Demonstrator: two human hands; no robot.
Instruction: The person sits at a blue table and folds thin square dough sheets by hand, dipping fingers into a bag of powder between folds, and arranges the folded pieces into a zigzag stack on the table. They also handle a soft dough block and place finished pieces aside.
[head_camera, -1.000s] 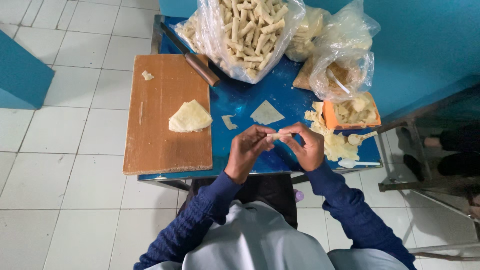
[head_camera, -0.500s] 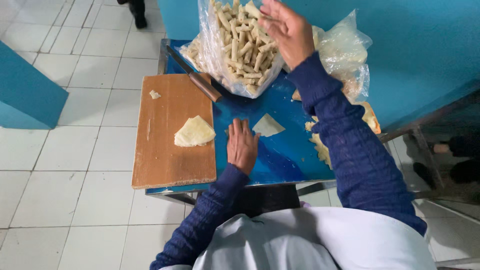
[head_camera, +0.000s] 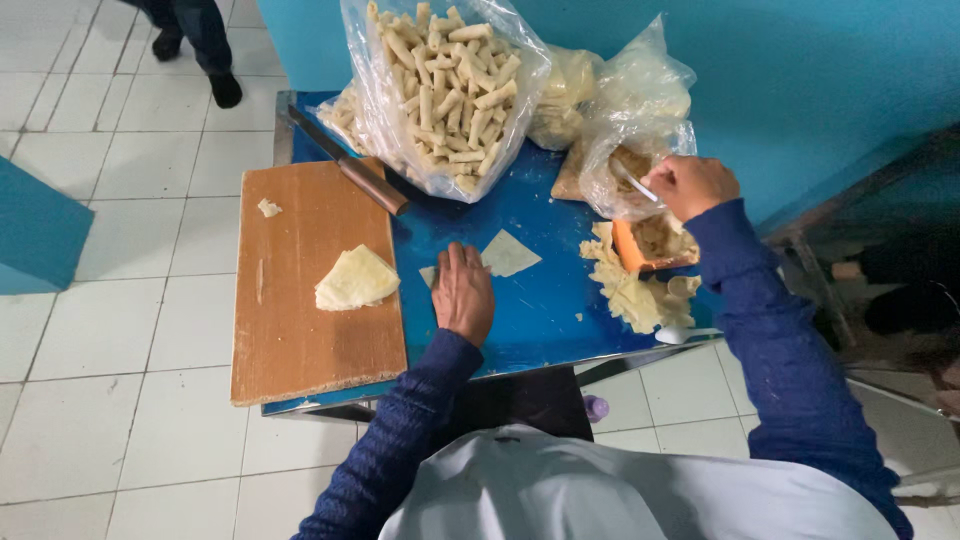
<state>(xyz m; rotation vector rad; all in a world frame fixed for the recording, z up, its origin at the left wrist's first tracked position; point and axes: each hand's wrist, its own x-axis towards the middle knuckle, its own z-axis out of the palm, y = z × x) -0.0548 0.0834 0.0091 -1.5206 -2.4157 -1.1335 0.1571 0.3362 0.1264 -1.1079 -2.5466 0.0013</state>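
My left hand (head_camera: 462, 292) lies flat on the blue table (head_camera: 540, 320), fingertips touching a small pale dough sheet (head_camera: 508, 254). My right hand (head_camera: 690, 186) is at the table's right side, closed on a thin utensil handle (head_camera: 634, 184) that reaches into a clear bag of filling (head_camera: 630, 160). Just below it sits an orange container (head_camera: 652, 243) with filling, and scraps of dough (head_camera: 636, 296) lie in front. A stack of folded dough sheets (head_camera: 354, 280) rests on the wooden cutting board (head_camera: 310, 330).
A big clear bag of rolled pastry sticks (head_camera: 450, 90) stands at the back of the table. A knife with a wooden handle (head_camera: 350, 166) lies across the board's far corner. Another person's legs (head_camera: 195, 40) stand on the tiled floor beyond. A blue wall runs on the right.
My right hand came down from the bag of rolled sticks and moved right to the filling bag, now gripping the utensil. My left hand stays flat near the dough sheet.
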